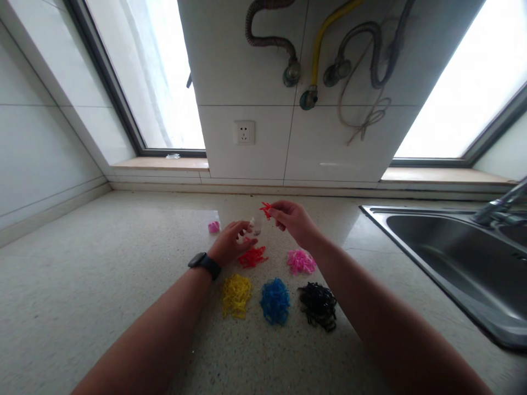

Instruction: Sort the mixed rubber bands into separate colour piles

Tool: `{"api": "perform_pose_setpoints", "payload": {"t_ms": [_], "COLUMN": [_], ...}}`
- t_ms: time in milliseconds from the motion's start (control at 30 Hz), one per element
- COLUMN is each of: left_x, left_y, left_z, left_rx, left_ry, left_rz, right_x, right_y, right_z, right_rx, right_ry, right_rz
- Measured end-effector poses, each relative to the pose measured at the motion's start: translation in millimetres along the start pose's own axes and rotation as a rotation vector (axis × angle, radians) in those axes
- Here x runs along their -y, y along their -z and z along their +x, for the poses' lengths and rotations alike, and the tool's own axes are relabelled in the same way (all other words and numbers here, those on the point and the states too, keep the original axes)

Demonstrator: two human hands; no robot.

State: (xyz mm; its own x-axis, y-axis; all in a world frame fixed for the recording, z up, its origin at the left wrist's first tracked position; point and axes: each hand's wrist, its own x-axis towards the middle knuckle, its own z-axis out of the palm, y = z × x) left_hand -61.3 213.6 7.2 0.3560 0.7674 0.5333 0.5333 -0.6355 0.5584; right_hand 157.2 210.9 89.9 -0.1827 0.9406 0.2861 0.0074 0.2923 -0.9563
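Note:
My left hand [230, 242], wearing a dark watch [205, 264], curls its fingers and thumb against a small clear container [257, 226]. My right hand [293, 218] pinches several red rubber bands [265, 209] just above and to the right of that container. Below the left fingers lies a loose pile of red rubber bands [252, 257], partly covered by the hand. A pink pile [301, 261] sits under the right wrist. Nearer to me, yellow [236, 295], blue [275, 300] and black rubber bands [318, 305] lie in separate heaps.
A small pink object [213, 226] rests on the speckled countertop [135, 263], left of the hands. At the right a steel sink [457, 258] with a faucet [500, 206] is set into the counter. Behind stands a tiled wall with a socket [245, 132] and pipes.

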Motion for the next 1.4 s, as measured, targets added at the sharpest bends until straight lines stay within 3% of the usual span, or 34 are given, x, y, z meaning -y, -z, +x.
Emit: {"api": "perform_pose_setpoints", "payload": {"t_ms": [433,800,1067,1200,1400], "left_x": [-5.3,-4.1,-3.5,-0.3,4.4], "left_y": [2.1,1.9,0.7,1.3,2.1], "left_z": [0.9,1.4,-0.1,0.1,2.1], "left_rx": [0.015,0.013,-0.001,-0.027,-0.092], "left_ry": [-0.019,-0.019,0.021,0.059,0.13], "left_rz": [0.051,0.041,0.028,0.027,0.03], "right_x": [-13.4,-14.7,-17.3,-24.6,-24.6], "right_y": [-10.9,-6.5,-4.9,1.0,0.8], "right_z": [-1.6,-2.0,1.0,2.9,-10.8], "right_rx": [0.029,0.075,0.019,0.046,0.373], "right_ry": [-0.056,0.017,0.029,0.078,0.158], "right_rz": [-0.007,-0.164,-0.146,-0.366,-0.901]}}
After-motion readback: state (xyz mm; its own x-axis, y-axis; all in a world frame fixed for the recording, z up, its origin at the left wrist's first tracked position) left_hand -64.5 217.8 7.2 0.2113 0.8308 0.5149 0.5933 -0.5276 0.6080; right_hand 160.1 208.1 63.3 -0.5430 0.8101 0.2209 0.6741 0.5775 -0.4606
